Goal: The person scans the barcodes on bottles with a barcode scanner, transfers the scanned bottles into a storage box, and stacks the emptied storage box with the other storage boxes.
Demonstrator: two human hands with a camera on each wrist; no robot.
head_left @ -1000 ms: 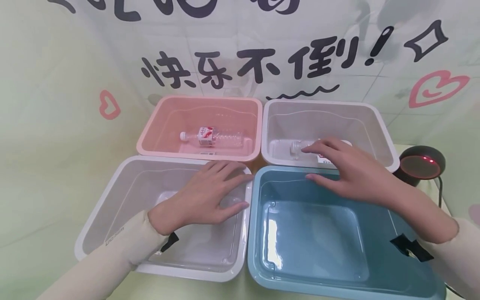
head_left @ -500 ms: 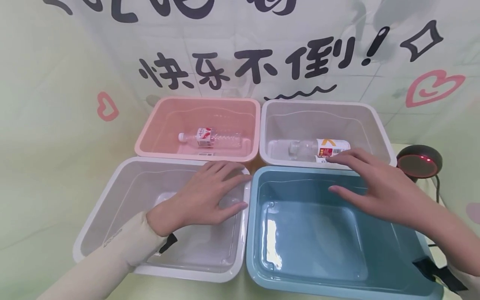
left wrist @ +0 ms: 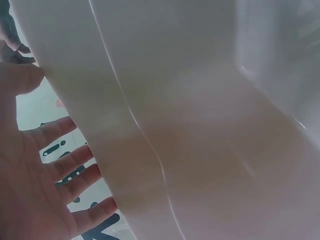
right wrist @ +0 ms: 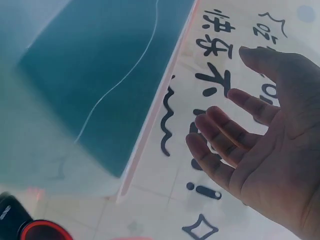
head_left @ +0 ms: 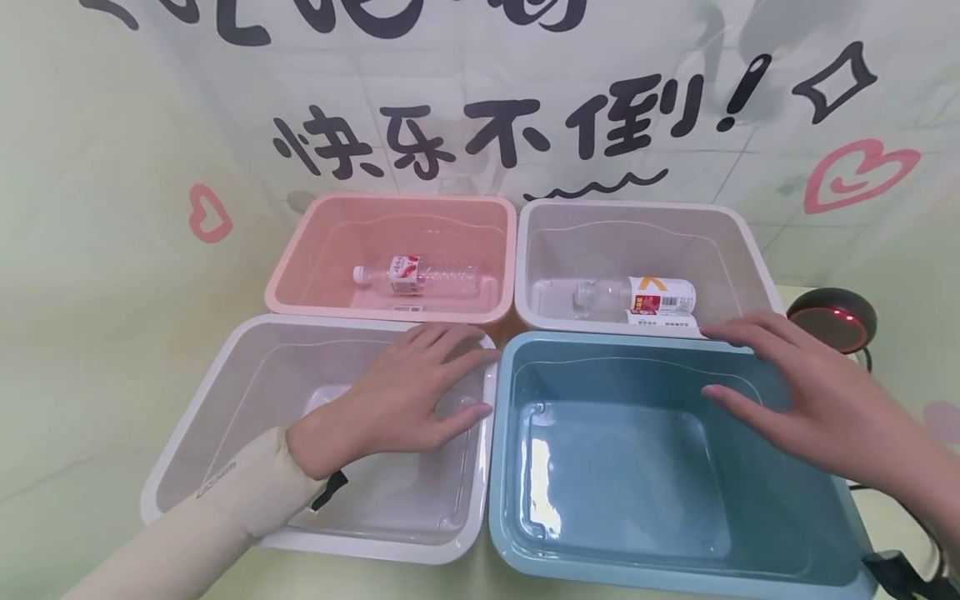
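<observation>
My left hand [head_left: 401, 396] is over the front left grey bin [head_left: 247, 400], fingers spread toward its right rim and holding nothing. In the left wrist view its fingertips appear at the bin's edge. My right hand [head_left: 817, 400] hovers above the right part of the blue bin [head_left: 637, 475], relaxed and holding nothing; the right wrist view shows the bare palm. A clear bottle [head_left: 442, 277] with a red and white label lies in the pink bin [head_left: 300, 267]. In the back right grey bin [head_left: 720, 250] lie clear bottles [head_left: 663, 296] with white labels, partly overlapping.
The four-sided bins stand close together, rims nearly touching. A round black device [head_left: 832, 317] with red lights and a cable stands right of the back bin. Behind everything hangs a printed cloth [head_left: 450, 67] with black lettering and hearts.
My right hand has moved right, away from above the back right bin, uncovering the white-labelled bottles there. The left hand stays in place. The whole head view has shifted slightly.
</observation>
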